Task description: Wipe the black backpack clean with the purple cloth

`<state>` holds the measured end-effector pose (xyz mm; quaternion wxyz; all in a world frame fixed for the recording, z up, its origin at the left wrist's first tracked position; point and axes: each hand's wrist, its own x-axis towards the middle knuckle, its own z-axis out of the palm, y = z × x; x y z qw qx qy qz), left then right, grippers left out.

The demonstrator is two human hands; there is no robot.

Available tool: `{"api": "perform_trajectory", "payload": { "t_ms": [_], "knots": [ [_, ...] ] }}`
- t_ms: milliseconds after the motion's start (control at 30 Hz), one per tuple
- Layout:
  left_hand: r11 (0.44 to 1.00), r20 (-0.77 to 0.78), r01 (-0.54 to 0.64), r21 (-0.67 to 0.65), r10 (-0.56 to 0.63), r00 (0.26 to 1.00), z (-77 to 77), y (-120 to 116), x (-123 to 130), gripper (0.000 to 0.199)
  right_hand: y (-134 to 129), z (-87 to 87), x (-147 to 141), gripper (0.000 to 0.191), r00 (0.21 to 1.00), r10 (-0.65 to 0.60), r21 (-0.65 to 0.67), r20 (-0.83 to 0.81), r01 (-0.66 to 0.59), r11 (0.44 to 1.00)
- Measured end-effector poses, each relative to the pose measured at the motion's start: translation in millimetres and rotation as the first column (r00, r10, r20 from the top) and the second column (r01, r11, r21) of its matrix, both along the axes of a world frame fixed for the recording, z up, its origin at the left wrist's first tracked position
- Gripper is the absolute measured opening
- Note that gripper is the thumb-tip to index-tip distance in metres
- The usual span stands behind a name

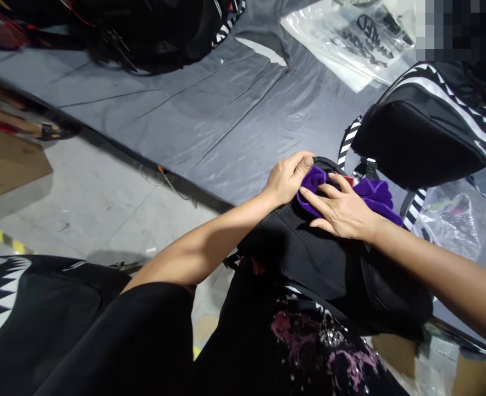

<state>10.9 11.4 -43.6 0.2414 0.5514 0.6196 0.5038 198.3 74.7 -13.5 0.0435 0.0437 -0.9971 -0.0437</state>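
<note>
A black backpack (313, 258) lies at the table's front edge, against my body. Purple cloth (377, 199) bulges from its top in two places. My left hand (289, 177) is closed on the backpack's top edge beside the cloth, thumb uppermost. Spread fingers of my right hand (342, 212) rest on the purple cloth and the bag's top, with the palm facing down. A bit of red shows just behind the right hand's fingers. Black-and-white striped straps (349, 142) rise behind the bag. What lies under the right palm is hidden.
Another black backpack (422, 129) with a white tooth pattern stands at the right on the grey-covered table (177, 121). Clear plastic bags (350, 41) lie behind and at right. More black bags sit back left; a toothed bag (40, 308) is at lower left, and a cardboard box (12, 159) at far left.
</note>
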Motion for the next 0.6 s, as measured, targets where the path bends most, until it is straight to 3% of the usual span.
{"api": "perform_trajectory", "payload": {
  "t_ms": [367,600],
  "knots": [
    [1.0,-0.025,0.001,0.023,0.0,1.0,-2.8,0.2,0.0,0.068,-0.6,2.1,1.5,0.066,1.0,-0.021,0.051,0.007,0.02,0.998],
    [0.999,-0.012,0.003,0.038,-0.002,1.0,-3.5,-0.9,-1.1,0.07,0.6,5.6,-2.6,0.062,0.999,0.005,-0.002,0.038,-0.005,1.0]
  ]
}}
